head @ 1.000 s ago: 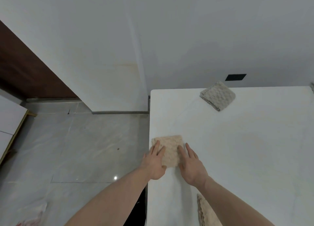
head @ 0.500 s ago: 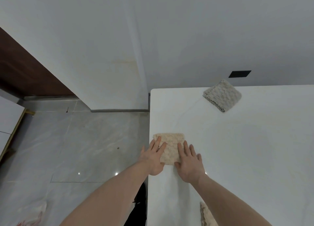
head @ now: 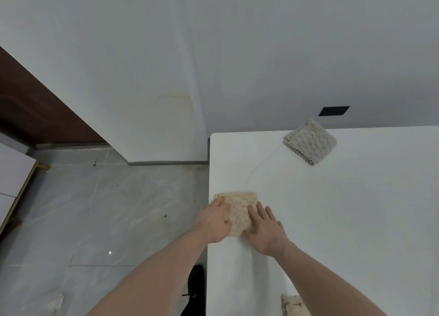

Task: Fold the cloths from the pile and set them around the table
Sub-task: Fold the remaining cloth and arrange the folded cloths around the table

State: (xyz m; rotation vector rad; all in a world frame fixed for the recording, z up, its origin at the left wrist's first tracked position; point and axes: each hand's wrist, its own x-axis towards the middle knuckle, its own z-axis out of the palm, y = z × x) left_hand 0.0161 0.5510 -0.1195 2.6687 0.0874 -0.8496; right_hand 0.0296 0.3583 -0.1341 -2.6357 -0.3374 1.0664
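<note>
A folded beige cloth (head: 240,204) lies flat at the left edge of the white table (head: 332,220). My left hand (head: 213,220) presses on its left half with straight fingers. My right hand (head: 263,227) lies flat on its right side, fingers spread, partly on the table. A folded grey cloth (head: 310,141) sits near the table's far edge, well beyond both hands. The corner of another beige cloth (head: 293,305) shows at the bottom, beside my right forearm.
The table's left edge drops to a grey tiled floor (head: 95,208). A white wall runs behind the table, with a black wall plate (head: 333,111) above the grey cloth. My dark shoe (head: 196,289) stands by the table edge.
Both hands have slid slightly back toward me over the beige cloth, still flat on it. The view has shifted a little, so the grey cloth appears further right.
</note>
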